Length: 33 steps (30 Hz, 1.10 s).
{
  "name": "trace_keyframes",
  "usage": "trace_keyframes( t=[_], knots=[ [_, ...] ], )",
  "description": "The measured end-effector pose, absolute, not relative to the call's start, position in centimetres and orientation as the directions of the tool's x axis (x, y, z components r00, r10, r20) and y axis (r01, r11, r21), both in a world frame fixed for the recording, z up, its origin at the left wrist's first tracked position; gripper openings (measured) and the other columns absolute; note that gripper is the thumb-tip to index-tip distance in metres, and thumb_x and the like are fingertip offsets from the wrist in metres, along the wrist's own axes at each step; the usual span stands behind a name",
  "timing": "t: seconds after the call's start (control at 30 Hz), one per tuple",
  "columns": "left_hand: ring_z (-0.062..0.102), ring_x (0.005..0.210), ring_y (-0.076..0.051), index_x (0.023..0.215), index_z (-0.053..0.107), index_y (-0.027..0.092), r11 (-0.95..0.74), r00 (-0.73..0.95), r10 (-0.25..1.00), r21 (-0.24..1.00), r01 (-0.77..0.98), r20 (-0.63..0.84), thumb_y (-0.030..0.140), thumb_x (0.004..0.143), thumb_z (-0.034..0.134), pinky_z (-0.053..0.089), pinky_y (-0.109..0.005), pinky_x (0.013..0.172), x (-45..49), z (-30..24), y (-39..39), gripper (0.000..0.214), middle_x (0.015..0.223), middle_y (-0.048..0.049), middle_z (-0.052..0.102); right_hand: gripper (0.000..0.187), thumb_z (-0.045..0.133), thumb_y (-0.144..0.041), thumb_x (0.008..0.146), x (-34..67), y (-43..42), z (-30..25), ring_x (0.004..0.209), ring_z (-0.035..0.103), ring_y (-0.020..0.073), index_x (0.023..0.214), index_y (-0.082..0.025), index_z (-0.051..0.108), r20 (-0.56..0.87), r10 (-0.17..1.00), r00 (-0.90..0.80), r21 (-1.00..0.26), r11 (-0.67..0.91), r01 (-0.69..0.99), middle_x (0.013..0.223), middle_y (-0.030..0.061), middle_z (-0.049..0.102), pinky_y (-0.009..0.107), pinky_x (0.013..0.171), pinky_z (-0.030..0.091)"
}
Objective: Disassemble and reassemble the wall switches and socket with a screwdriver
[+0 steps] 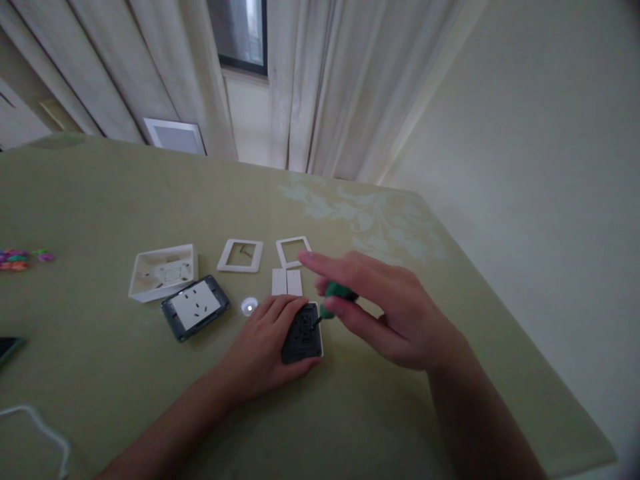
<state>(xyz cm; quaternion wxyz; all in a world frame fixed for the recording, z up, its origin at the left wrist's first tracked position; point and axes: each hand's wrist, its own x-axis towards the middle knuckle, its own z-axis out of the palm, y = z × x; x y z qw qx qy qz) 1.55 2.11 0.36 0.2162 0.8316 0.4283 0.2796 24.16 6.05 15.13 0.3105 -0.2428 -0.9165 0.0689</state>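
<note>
Fingers and thumb of my left hand (273, 340) grip a dark wall switch plate (303, 337) from both sides, steadying it on the table. A screwdriver with a green handle (327, 311) is pinched between the thumb and fingers of my right hand (383, 310); its short dark shaft slants down to the plate. Whether the tip sits in a screw is too small to tell. Beyond the plate lie two white rocker panels (287, 282). A small round white piece (249, 307) is close to my left fingertips.
At left, a socket panel (195, 307) leans by a white back box (163, 272). Two white frames (241, 256) lie farther back, one with screws inside. Colourful small pieces (23, 259), a dark flat object (9, 348) and a white cable (43, 427) are far left. A wall (560, 200) borders the right.
</note>
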Motion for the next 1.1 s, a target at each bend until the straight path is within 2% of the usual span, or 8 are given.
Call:
trace_keyframes(
  t=[0.13, 0.3, 0.37, 0.53, 0.67, 0.73, 0.9, 1.1],
  knots=[
    [0.059, 0.130, -0.038, 0.146, 0.048, 0.028, -0.541, 0.483, 0.830, 0.614, 0.574, 0.280, 0.048, 0.090, 0.082, 0.053, -0.058, 0.112, 1.5, 0.4, 2.2, 0.068, 0.141, -0.0122, 0.064, 0.022, 0.079, -0.039, 0.095, 24.5, 5.7, 14.8, 0.051, 0.056, 0.0140, 0.097, -0.018, 0.072, 0.716, 0.357, -0.600, 0.059, 0.825, 0.561, 0.063, -0.0030, 0.068, 0.032, 0.052, 0.041],
    [0.058, 0.131, -0.037, 0.149, 0.045, 0.028, -0.541, 0.486, 0.830, 0.605, 0.584, 0.273, 0.045, 0.090, 0.082, 0.052, -0.058, 0.112, 1.4, 0.4, 2.2, 0.071, 0.143, -0.0117, 0.062, 0.051, 0.047, -0.026, 0.107, 24.5, 5.2, 15.8, 0.107, 0.075, 0.0211, 0.156, -0.015, 0.050, 0.452, 0.540, -0.710, -0.341, 0.840, 0.422, 0.136, 0.0120, 0.075, 0.034, 0.089, 0.059],
    [0.058, 0.131, -0.038, 0.148, 0.045, 0.028, -0.540, 0.482, 0.832, 0.600, 0.590, 0.275, 0.046, 0.090, 0.082, 0.052, -0.058, 0.112, 1.4, 0.4, 2.1, 0.071, 0.143, -0.0117, 0.062, 0.050, 0.047, -0.024, 0.109, 24.5, 5.1, 16.0, 0.111, 0.075, 0.0190, 0.159, -0.019, 0.048, 0.417, 0.541, -0.730, -0.385, 0.833, 0.397, 0.141, 0.0104, 0.073, 0.032, 0.092, 0.059],
    [0.059, 0.129, -0.039, 0.148, 0.044, 0.028, -0.541, 0.486, 0.832, 0.581, 0.608, 0.267, 0.048, 0.090, 0.082, 0.054, -0.059, 0.110, 1.4, 0.4, 2.1, 0.072, 0.139, -0.0127, 0.062, 0.026, 0.073, -0.044, 0.102, 24.6, 5.0, 15.8, 0.055, 0.065, 0.0141, 0.100, -0.018, 0.075, 0.571, 0.578, -0.582, -0.106, 0.756, 0.646, 0.070, -0.0002, 0.075, 0.027, 0.055, 0.045],
    [0.056, 0.133, -0.037, 0.150, 0.042, 0.028, -0.534, 0.490, 0.834, 0.591, 0.604, 0.253, 0.046, 0.091, 0.082, 0.052, -0.057, 0.113, 1.4, 0.4, 2.1, 0.073, 0.145, -0.0122, 0.060, 0.055, 0.062, -0.030, 0.104, 25.2, 5.1, 16.5, 0.104, 0.077, 0.0207, 0.157, -0.021, 0.051, 0.317, 0.675, -0.666, -0.454, 0.725, 0.519, 0.134, 0.0102, 0.077, 0.032, 0.086, 0.059],
    [0.056, 0.132, -0.037, 0.150, 0.042, 0.028, -0.534, 0.490, 0.834, 0.592, 0.604, 0.253, 0.046, 0.091, 0.082, 0.052, -0.056, 0.113, 1.4, 0.4, 2.1, 0.074, 0.145, -0.0122, 0.060, 0.058, 0.056, -0.024, 0.106, 25.4, 5.2, 16.6, 0.113, 0.076, 0.0203, 0.162, -0.024, 0.044, 0.288, 0.631, -0.720, -0.519, 0.735, 0.436, 0.145, 0.0107, 0.072, 0.033, 0.094, 0.059],
    [0.058, 0.131, -0.037, 0.148, 0.045, 0.028, -0.544, 0.487, 0.830, 0.586, 0.600, 0.271, 0.047, 0.091, 0.082, 0.053, -0.056, 0.111, 1.4, 0.3, 2.2, 0.071, 0.142, -0.0121, 0.062, 0.024, 0.075, -0.042, 0.101, 25.2, 5.3, 15.8, 0.060, 0.070, 0.0140, 0.107, -0.019, 0.074, 0.512, 0.596, -0.618, -0.219, 0.787, 0.578, 0.074, -0.0013, 0.077, 0.025, 0.061, 0.048],
    [0.058, 0.131, -0.038, 0.149, 0.043, 0.029, -0.538, 0.486, 0.833, 0.592, 0.600, 0.265, 0.046, 0.091, 0.082, 0.053, -0.057, 0.111, 1.4, 0.5, 2.1, 0.072, 0.144, -0.0122, 0.061, 0.055, 0.053, -0.023, 0.106, 25.2, 5.4, 16.3, 0.124, 0.072, 0.0213, 0.161, -0.021, 0.045, 0.361, 0.555, -0.749, -0.473, 0.802, 0.366, 0.147, 0.0113, 0.070, 0.034, 0.101, 0.056]
  ],
)
